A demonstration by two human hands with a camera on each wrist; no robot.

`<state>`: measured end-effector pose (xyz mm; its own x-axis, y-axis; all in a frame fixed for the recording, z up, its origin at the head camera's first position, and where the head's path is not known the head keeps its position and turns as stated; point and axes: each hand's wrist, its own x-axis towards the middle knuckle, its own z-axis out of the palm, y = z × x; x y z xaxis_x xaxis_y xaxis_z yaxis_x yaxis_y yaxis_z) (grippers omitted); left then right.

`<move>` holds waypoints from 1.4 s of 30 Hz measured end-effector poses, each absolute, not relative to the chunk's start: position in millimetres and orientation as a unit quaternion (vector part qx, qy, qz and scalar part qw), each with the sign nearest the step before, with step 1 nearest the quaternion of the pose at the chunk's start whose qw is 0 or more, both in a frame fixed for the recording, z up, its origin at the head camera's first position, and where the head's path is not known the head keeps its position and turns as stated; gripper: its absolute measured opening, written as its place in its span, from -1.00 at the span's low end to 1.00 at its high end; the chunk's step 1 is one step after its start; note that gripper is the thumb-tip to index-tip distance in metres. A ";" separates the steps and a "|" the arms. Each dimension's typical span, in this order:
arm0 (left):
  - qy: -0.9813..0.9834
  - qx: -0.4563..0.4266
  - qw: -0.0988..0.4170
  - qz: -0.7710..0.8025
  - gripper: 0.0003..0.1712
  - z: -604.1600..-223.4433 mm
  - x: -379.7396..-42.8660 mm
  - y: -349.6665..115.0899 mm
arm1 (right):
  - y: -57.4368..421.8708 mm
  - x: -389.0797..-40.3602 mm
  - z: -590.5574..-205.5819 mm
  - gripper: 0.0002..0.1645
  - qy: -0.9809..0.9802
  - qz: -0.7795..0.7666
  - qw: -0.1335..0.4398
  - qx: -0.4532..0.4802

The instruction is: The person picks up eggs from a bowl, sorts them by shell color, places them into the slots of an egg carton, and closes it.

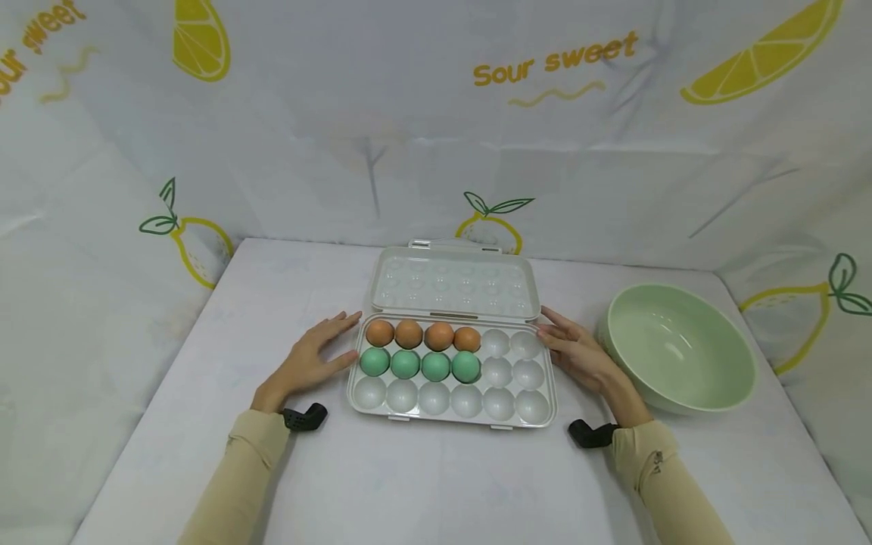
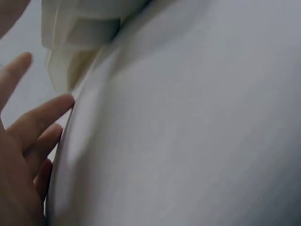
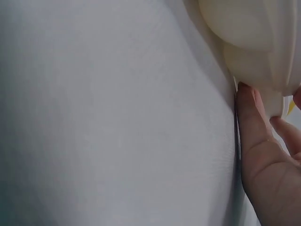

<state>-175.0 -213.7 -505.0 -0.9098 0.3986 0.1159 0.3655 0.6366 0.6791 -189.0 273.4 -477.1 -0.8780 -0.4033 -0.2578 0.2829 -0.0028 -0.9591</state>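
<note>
A white plastic egg box (image 1: 453,412) lies on the table with its clear lid (image 1: 456,286) folded back. Several brown eggs (image 1: 439,336) fill the left part of its back row, and several green eggs (image 1: 435,366) sit in the row below. The front row and right-hand cups hold nothing. My left hand (image 1: 308,362) is beside the box's left side, fingers extended, thumb tip close to the rim. At the right side, my right hand (image 1: 579,354) has its fingertips at the edge; in the right wrist view the fingers (image 3: 251,117) reach under the box's rim.
A large pale green bowl (image 1: 681,348) stands just right of my right forearm. The white-covered table (image 1: 436,484) meets a lemon-printed cloth (image 1: 409,136) behind and at both sides. Black wrist mounts (image 1: 306,417) sit on both wrists.
</note>
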 end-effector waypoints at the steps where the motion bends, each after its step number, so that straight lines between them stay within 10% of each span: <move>1: 0.902 0.210 0.032 0.376 -0.16 -502.9 -177.0 -214.5 | 273.1 -189.1 -477.6 -0.04 0.659 -0.710 0.243 -0.045; 23: 0.844 0.184 0.213 0.456 -0.10 -481.1 -228.3 -209.8 | 271.2 -185.8 -481.2 -0.06 0.646 -0.722 0.242 -0.041; 42: 0.777 0.244 0.057 0.578 -0.20 -499.4 -210.8 -206.7 | 262.5 -170.6 -489.9 -0.14 0.661 -0.737 0.136 -0.028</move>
